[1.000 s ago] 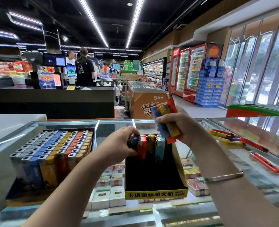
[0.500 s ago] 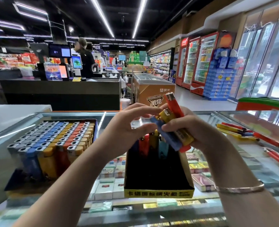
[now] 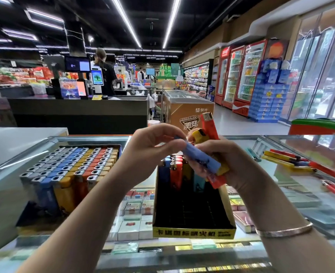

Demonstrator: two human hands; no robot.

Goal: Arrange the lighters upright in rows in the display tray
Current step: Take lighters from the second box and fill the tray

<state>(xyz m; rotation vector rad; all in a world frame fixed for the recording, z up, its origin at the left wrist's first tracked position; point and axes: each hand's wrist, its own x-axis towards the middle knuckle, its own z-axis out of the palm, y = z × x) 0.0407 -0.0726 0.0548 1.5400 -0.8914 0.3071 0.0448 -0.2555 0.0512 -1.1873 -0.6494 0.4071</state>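
left hand (image 3: 152, 146) pinched the top of the blue lighter (image 3: 201, 160) fanned in the right hand (image 3: 227, 164)'s clenched bundle, just above the display tray (image 3: 194, 231); looked light, rigid, slick plastic, so best gripped near the metal cap.

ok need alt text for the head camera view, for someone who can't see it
Above a glass counter, the left hand pinches the top of a blue lighter from a bunch gripped by the right hand. Below stands a black display tray with one row of upright lighters; a full tray sits to the left.
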